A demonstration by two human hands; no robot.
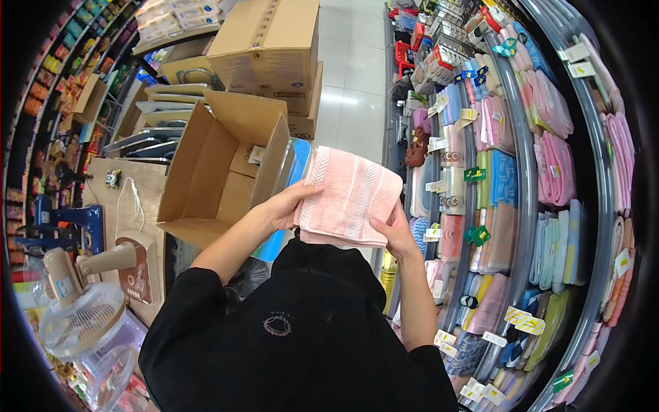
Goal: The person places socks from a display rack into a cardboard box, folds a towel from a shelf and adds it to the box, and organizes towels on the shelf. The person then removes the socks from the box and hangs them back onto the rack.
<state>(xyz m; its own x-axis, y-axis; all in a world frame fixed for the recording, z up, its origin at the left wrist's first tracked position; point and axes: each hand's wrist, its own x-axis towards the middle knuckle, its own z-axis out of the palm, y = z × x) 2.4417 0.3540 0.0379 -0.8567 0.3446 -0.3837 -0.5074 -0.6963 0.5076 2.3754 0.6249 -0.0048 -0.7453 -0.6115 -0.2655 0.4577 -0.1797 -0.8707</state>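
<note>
The left hand (287,207) and right hand (400,235) hold a folded pale-pink cloth towel (350,196) by opposite sides, near an open brown cardboard box (192,161).

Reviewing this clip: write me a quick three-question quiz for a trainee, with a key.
1. True or false: only the left hand touches the folded pink cloth towel.

2. Multiple choice: where is the open brown cardboard box in the picture?
A) Left of the towel
B) Right of the towel
C) On top of the towel

3. Fill in: the grey-railed shelves of folded textiles stand on the person's ____ side.

Key:
1. False; the right hand grips it too.
2. A
3. right
</note>
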